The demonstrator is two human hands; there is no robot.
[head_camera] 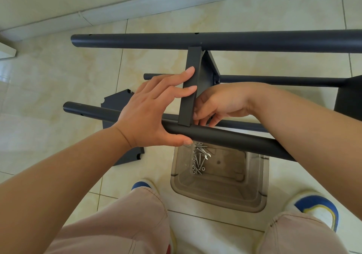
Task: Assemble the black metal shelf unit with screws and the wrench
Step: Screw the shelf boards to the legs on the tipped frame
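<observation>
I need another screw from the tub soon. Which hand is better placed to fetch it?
Probably left: the left hand only steadies the tube, thumb just above the tub.

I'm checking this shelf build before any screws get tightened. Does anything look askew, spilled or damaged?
Nothing stands out. The black shelf panel sits squarely between the two tubes, steadied by the left hand; the right hand works at its near joint. Screws and a small wrench lie inside the clear bin, none spilled.

Black shelf frame point(189, 89) part-assembled, screws point(198, 160) in tub
</observation>
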